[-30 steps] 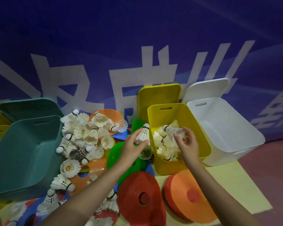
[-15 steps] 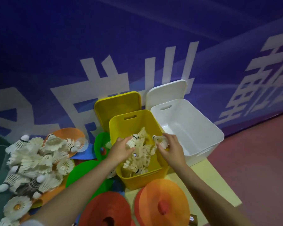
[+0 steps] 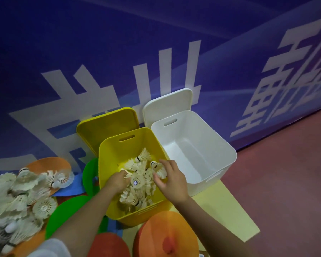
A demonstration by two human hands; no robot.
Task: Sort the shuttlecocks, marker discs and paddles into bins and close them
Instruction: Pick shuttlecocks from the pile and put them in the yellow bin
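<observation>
Inside yellow bin, hands, shuttlecocks

Dim, cool-tinted indoor light, source not visible. Blue wall banner falls off dark toward the top. White bin is the brightest area, no clipping or glare. Soft shadows only. Wide-angle bowing at the edges; shuttlecock pile at the left edge is smeared. Centre reasonably sharp, slight noise.

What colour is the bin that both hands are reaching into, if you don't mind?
Yellow. The bin shows best in the head view, the only one.
</observation>
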